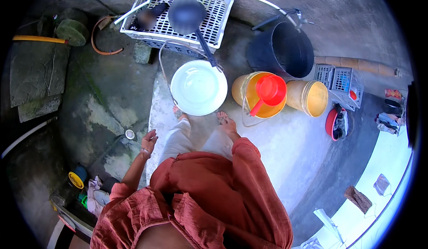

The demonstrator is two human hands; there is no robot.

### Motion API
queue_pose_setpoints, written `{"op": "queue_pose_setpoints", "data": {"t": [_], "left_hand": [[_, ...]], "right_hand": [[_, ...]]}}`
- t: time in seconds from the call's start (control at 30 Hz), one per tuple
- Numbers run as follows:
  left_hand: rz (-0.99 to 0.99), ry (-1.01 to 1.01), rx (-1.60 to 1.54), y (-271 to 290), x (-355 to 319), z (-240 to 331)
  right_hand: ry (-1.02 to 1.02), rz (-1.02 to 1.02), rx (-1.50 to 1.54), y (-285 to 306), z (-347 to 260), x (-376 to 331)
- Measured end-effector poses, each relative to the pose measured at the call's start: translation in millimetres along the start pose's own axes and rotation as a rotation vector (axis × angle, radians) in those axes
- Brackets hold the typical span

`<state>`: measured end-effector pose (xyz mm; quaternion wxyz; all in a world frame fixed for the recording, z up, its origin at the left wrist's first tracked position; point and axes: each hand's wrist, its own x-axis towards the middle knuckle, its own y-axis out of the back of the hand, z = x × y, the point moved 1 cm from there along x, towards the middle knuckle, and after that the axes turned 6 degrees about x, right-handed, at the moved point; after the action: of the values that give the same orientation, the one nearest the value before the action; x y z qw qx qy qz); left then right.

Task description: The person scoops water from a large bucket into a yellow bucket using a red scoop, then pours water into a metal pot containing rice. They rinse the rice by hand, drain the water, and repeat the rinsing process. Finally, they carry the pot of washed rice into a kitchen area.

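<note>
My left hand (pixel 149 143) hangs out to the left over the floor, a bracelet at the wrist, its fingers loosely bent with nothing in them. Close to my right leg is my right hand (pixel 229 127), pointing down, fingers partly visible and apparently empty. Just beyond my bare feet stands a round white basin (pixel 199 88) with clear water in it. Right of it, a red dipper (pixel 270 92) lies across the mouth of a yellow bucket (pixel 242 90) with a wire handle. Neither hand touches the basin or the buckets.
A white plastic crate (pixel 216 28) at the back carries a dark long-handled pan (pixel 187 15). A large black tub (pixel 290 48) stands under a tap (pixel 301 19). Another yellow bucket (pixel 314 98) and a red basin (pixel 330 123) are rightward. Stone slabs (pixel 39 73) lie left.
</note>
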<state>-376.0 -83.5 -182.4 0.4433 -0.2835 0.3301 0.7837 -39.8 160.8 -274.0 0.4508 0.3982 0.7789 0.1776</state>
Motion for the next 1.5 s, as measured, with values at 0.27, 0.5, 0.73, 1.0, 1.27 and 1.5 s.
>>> {"op": "queue_pose_setpoints", "data": {"t": [0.27, 0.5, 0.73, 1.0, 1.27, 1.5], "left_hand": [[0.121, 0.077, -0.197, -89.9, -63.1, -1.5], [0.077, 0.081, -0.222, -216.3, -131.1, 7.8], [0.223, 0.098, -0.331, -263.8, -190.1, -24.2], [0.354, 0.156, -0.573, -294.7, -245.4, -92.2], [0.439, 0.287, -0.586, -360.1, -314.3, -167.4], [0.417, 0.405, -0.585, -412.1, -357.1, -191.9]], "right_hand": [[-0.068, -0.003, 0.124, 85.1, 87.7, -18.8], [0.134, -0.016, -0.006, 113.1, 162.7, -0.8], [0.165, -0.183, -0.153, 115.4, 205.1, -9.2], [0.474, -0.164, -0.301, 96.0, 186.3, -33.1], [-0.151, 0.107, 0.335, 89.6, 176.0, 29.8], [-0.319, 0.254, -0.144, 89.4, 167.7, 103.1]]}}
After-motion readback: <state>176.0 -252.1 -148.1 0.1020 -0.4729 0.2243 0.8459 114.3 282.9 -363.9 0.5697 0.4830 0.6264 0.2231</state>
